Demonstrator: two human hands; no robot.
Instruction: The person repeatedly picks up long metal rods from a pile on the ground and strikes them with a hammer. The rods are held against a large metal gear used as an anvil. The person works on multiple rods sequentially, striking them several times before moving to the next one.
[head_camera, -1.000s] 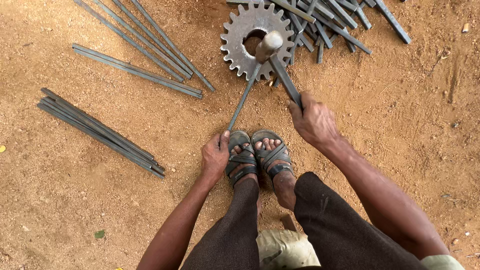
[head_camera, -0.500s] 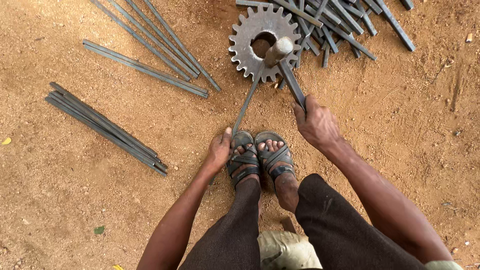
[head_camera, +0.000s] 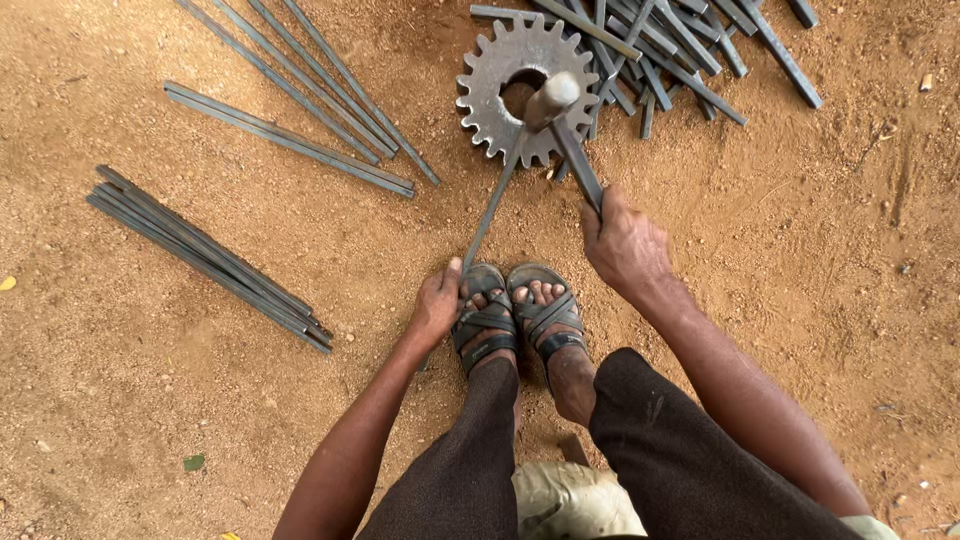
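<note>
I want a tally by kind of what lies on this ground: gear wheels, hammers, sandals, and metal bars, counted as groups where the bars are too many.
Gear wheel: 1
Hammer, in right hand: 1
Sandals: 2
Single bar, in left hand: 1
Bar groups: 3
Total: 8

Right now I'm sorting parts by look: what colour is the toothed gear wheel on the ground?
Dull grey metal, the gear wheel, clearest in the head view.

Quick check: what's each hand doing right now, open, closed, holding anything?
Left hand: closed on the near end of a thin metal rod, by the sandals.
Right hand: closed around the hammer handle, head over the gear wheel.
</note>
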